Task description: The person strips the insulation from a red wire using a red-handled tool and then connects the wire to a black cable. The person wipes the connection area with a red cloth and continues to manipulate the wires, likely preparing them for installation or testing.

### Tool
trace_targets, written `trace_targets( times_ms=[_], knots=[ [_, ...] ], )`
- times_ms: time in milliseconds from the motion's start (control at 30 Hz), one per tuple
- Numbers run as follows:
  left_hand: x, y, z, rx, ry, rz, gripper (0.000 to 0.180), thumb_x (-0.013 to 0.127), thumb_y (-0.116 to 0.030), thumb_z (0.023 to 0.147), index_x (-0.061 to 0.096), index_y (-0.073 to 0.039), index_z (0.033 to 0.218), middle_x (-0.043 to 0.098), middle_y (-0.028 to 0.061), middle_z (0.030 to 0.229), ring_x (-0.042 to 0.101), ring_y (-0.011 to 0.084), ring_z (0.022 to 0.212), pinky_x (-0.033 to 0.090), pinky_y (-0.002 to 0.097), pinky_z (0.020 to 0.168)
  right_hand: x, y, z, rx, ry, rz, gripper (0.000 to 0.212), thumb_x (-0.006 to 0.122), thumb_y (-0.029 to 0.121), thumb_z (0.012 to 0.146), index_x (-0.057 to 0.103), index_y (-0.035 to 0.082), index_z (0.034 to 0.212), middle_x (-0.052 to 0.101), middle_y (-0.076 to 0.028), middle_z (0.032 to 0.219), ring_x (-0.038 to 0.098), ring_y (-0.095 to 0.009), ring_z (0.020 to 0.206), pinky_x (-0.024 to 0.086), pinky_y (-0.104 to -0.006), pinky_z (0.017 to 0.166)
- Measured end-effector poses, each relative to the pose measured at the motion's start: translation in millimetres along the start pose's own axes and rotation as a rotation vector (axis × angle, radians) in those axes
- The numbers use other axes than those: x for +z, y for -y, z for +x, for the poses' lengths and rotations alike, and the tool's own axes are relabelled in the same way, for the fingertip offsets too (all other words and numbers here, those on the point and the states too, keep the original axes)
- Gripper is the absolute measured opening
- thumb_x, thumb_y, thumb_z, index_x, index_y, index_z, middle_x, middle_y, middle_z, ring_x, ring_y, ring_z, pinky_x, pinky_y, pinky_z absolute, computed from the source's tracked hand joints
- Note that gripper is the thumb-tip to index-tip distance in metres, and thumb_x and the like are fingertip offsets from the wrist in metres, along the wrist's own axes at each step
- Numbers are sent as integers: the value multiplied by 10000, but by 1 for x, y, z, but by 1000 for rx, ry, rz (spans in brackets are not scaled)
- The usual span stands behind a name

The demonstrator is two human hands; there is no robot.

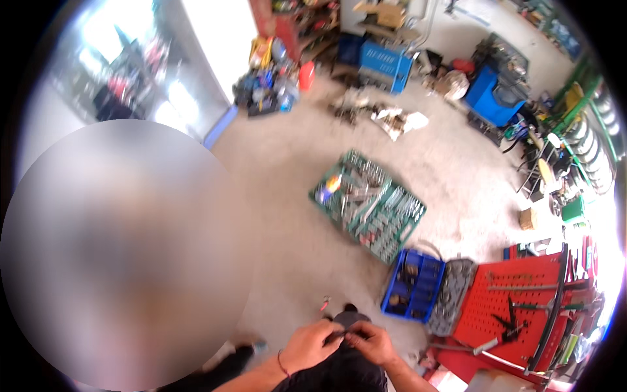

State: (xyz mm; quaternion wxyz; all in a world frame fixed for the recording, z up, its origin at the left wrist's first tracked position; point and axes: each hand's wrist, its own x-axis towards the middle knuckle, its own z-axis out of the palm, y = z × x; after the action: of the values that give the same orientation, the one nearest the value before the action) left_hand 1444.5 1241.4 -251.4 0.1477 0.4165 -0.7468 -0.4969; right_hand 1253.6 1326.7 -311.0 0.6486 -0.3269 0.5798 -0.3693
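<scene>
1. In the head view, our left hand (318, 344) and right hand (371, 343) are close together, on our side of the green case (390, 253), well apart from it.
2. Our fingertips are drawn in around a small dark piece (340, 334); blur keeps us from telling what it is, or how firmly each hand grips it.
3. A cord (282, 363) rings our left wrist.
4. The green case lies open on the floor (261, 173), full of tools.
5. Between it and our hands lies a small reddish tool (325, 302).
6. Just beside its near right corner, we see a blue case (425, 282).
7. Farther right of it is a red pegboard (486, 313).
8. Beyond it we see a white cloth (411, 121).
</scene>
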Motion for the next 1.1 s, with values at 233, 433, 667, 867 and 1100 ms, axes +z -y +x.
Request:
trace_targets(
  times_ms=[233, 433, 667, 867, 1100],
  knots=[
    [-243, -9, 247, 47, -99, 95, 101, 710, -103, 826, 661, -49, 896, 644, 74, 765, 636, 172, 646, 499, 293, 589, 23, 224, 280, -427, -35, -26, 122, 702, 106, 863, 672, 17, 941, 642, -63, 781, 624, -132, 764, 518, -298, 706],
    [-412, 7, 444, -176, -60, -176, 114, 629, -85, 861, 659, 20, 895, 635, 17, 749, 569, 69, 705, 468, 241, 613, 26, 417, 481, -666, -152, -235, 132, 723, 98, 737, 642, 33, 818, 620, -132, 744, 625, -270, 636, 501, -351, 582],
    [-566, 30, 708, -96, 46, 150, 147, 650, -98, 830, 661, 9, 930, 699, 137, 812, 679, 216, 720, 517, 316, 650, -23, 567, 733, -896, -277, -557, 182, 733, 77, 666, 559, 55, 716, 581, -99, 702, 591, -319, 615, 482, -400, 543],
    [-656, 48, 967, -27, 185, 26, 135, 647, -81, 832, 653, 33, 906, 684, 108, 769, 652, 145, 714, 519, 296, 656, -96, 680, 929, -892, -535, -563, 202, 729, 42, 626, 544, 79, 700, 572, -78, 685, 586, -299, 602, 482, -387, 530],
    [-691, -40, 1225, 7, 562, -394, 178, 651, -117, 918, 647, 35, 1010, 682, 59, 836, 651, 109, 790, 523, 259, 714, -228, 805, 1033, -663, -810, -20, 97, 691, 2, 758, 608, 28, 802, 605, -32, 730, 588, -130, 654, 481, -275, 615]
  ],
)
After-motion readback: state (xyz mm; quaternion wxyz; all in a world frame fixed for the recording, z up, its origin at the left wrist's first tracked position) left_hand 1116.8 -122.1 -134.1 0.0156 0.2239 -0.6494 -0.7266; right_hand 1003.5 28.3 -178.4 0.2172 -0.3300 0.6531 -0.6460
